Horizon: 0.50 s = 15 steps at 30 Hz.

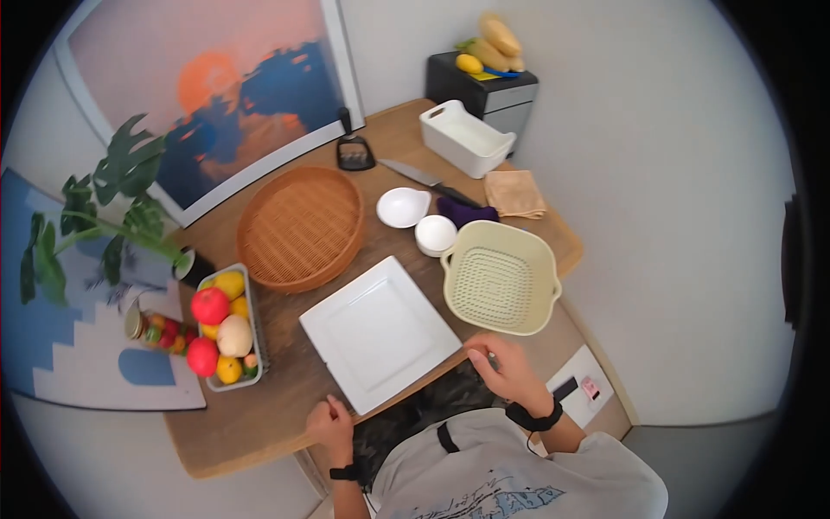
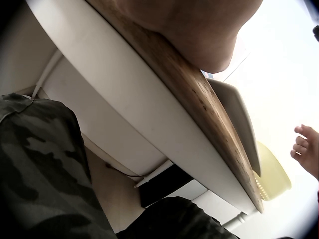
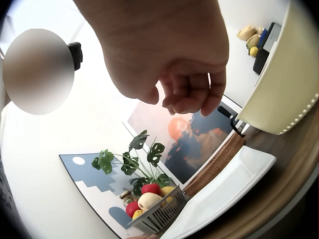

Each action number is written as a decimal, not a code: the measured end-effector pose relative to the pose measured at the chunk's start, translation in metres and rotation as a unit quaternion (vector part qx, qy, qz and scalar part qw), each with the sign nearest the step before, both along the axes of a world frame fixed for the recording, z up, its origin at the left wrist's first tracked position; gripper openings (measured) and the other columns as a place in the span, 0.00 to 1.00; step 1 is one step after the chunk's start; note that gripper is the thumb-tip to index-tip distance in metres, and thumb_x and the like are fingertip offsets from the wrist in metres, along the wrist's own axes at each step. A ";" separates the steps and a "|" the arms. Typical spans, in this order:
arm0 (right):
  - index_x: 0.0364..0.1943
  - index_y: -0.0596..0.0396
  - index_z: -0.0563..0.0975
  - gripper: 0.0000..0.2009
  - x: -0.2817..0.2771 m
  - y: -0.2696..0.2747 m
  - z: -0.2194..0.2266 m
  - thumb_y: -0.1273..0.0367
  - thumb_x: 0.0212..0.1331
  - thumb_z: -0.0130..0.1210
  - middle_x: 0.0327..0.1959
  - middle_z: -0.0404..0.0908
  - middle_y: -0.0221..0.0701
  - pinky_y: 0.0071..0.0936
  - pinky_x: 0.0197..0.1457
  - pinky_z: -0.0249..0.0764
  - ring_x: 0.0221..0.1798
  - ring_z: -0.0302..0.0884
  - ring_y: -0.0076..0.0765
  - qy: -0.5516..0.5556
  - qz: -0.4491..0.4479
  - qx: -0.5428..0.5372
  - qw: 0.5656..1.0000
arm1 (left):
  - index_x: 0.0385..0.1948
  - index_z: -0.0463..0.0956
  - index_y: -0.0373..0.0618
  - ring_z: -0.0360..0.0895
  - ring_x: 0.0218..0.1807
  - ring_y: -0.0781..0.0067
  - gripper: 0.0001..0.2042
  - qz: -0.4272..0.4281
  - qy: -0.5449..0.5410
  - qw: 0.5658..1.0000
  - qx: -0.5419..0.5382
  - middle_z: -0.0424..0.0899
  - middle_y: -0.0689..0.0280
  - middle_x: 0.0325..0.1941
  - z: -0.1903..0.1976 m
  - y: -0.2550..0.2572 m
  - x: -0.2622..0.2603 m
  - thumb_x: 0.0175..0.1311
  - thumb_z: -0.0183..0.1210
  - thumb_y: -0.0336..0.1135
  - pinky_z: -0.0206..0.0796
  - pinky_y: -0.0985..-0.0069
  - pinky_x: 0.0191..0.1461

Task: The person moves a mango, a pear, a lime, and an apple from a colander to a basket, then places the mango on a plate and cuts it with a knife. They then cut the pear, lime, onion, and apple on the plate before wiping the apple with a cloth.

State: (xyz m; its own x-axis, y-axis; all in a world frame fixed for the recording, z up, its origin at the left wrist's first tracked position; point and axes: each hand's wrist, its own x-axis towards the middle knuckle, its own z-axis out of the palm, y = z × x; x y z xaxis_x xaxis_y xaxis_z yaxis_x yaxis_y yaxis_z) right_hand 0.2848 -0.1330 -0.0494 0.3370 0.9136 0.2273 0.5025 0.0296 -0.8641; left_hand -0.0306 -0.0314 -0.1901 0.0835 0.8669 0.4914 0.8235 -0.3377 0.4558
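My left hand point(image 1: 331, 424) rests at the front edge of the table, just left of the near corner of a square white plate point(image 1: 380, 333). Its fingers are loosely curled around nothing. In the left wrist view the hand's underside lies over the wooden edge. My right hand point(image 1: 510, 372) hovers by the plate's right corner, below a pale yellow colander basket point(image 1: 500, 275). The right wrist view shows its fingers point(image 3: 187, 94) bent loosely with nothing between them, above the plate's level.
A grey basket of fruit point(image 1: 252, 303) stands left, beside a round wicker tray point(image 1: 301, 229). Behind the plate are small white bowls point(image 1: 436, 235), a purple eggplant point(image 1: 467, 212), a knife point(image 1: 432, 182), a folded cloth point(image 1: 515, 194), a white bin point(image 1: 462, 143) and a black masher point(image 1: 354, 154).
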 end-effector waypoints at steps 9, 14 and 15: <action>0.50 0.56 0.80 0.10 0.049 0.001 0.022 0.72 0.69 0.55 0.24 0.81 0.35 0.25 0.32 0.75 0.25 0.81 0.28 -0.004 -0.073 -0.026 0.997 | 0.14 0.65 0.43 0.69 0.21 0.49 0.17 0.004 0.003 1.000 -0.006 0.69 0.56 0.15 -0.009 0.001 -0.004 0.63 0.60 0.29 0.59 0.55 0.27; 0.46 0.56 0.82 0.08 0.096 0.015 0.035 0.72 0.68 0.56 0.19 0.79 0.36 0.28 0.27 0.73 0.20 0.79 0.30 -0.107 -0.062 0.002 0.992 | 0.14 0.65 0.43 0.68 0.20 0.49 0.17 0.008 0.015 1.000 0.004 0.69 0.57 0.15 -0.007 0.002 -0.002 0.63 0.60 0.29 0.59 0.56 0.26; 0.45 0.56 0.83 0.08 0.105 0.020 0.035 0.71 0.68 0.56 0.18 0.79 0.36 0.28 0.26 0.72 0.19 0.78 0.30 -0.124 -0.063 0.016 0.990 | 0.14 0.65 0.43 0.68 0.20 0.49 0.17 0.008 0.015 1.000 0.005 0.69 0.57 0.15 -0.007 0.002 -0.002 0.63 0.60 0.29 0.59 0.56 0.26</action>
